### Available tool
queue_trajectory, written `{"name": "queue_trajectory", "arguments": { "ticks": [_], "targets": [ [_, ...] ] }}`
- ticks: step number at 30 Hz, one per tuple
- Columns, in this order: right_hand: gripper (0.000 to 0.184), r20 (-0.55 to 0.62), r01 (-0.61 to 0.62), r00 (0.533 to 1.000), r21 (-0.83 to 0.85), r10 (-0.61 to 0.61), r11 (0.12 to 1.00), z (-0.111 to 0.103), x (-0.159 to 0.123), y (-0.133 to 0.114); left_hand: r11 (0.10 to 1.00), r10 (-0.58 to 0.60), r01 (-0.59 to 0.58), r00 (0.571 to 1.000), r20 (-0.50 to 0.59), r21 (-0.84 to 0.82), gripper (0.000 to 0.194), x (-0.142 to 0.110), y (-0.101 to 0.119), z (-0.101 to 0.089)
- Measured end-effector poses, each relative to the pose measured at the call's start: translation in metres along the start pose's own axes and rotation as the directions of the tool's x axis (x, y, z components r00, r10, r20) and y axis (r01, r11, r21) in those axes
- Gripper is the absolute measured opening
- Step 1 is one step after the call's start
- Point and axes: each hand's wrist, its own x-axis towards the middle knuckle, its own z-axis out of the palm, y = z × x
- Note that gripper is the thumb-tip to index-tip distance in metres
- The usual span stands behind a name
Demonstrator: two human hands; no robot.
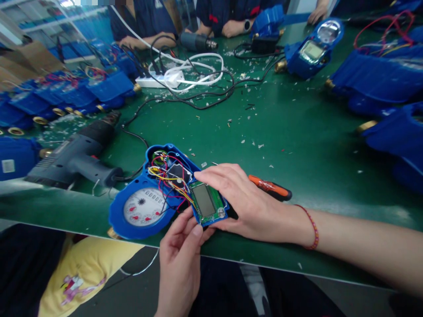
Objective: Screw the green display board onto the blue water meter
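A blue water meter [114,211] with a white dial lies at the table's front edge, its wiring compartment uncovered. Red, yellow and black wires run from it to a green circuit board with a grey display [204,200], set in a blue cover [202,223]. My right hand [246,204] curls round the cover's right side, fingers along its top edge. From below, my left hand [183,255] pinches the cover's lower left corner between thumb and fingers. An orange and black screwdriver [271,187] lies just behind my right hand, its tip partly hidden.
A grey heat gun [82,149] lies at left, its black cord crossing the table. Behind are a white power strip [155,81] and looped white cable. Several blue meters [380,79] line both sides; another meter with a display [307,53] stands at back. Co-workers' hands [233,28] rest at the far edge.
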Motion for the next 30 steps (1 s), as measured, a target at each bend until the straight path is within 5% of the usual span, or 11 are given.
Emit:
{"name": "queue_trajectory", "arguments": {
  "ticks": [10, 15, 19, 23, 26, 30],
  "targets": [
    [0.056, 0.023, 0.049, 0.999, -0.083, -0.047, 0.995, 0.000, 0.001, -0.006, 0.966, 0.110, -0.095, 0.993, -0.047, 0.240, 0.025, 0.004, -0.006, -0.010],
    [0.070, 0.007, -0.025, 1.000, 0.007, 0.025, 1.000, 0.001, 0.000, -0.001, 0.922, 0.156, -0.147, 0.988, 0.002, 0.358, 0.020, 0.006, -0.004, -0.012],
    [0.076, 0.030, -0.057, 0.998, 0.053, 0.055, 0.997, 0.001, -0.002, 0.005, 0.818, 0.250, -0.217, 0.968, 0.010, 0.532, 0.026, 0.001, 0.006, -0.013],
    [0.080, 0.055, -0.102, 0.994, 0.095, 0.097, 0.990, 0.001, -0.004, 0.008, 0.627, 0.427, -0.340, 0.902, 0.055, 0.701, 0.025, -0.010, 0.016, -0.018],
    [0.082, 0.069, -0.139, 0.989, 0.113, 0.132, 0.984, 0.001, -0.005, 0.008, 0.518, 0.596, -0.424, 0.802, 0.043, 0.743, 0.019, -0.020, 0.020, -0.030],
    [0.082, 0.072, -0.159, 0.986, 0.119, 0.151, 0.980, 0.001, -0.007, 0.010, 0.512, 0.704, -0.440, 0.707, -0.067, 0.738, 0.021, -0.024, 0.031, -0.064]
  ]
}}
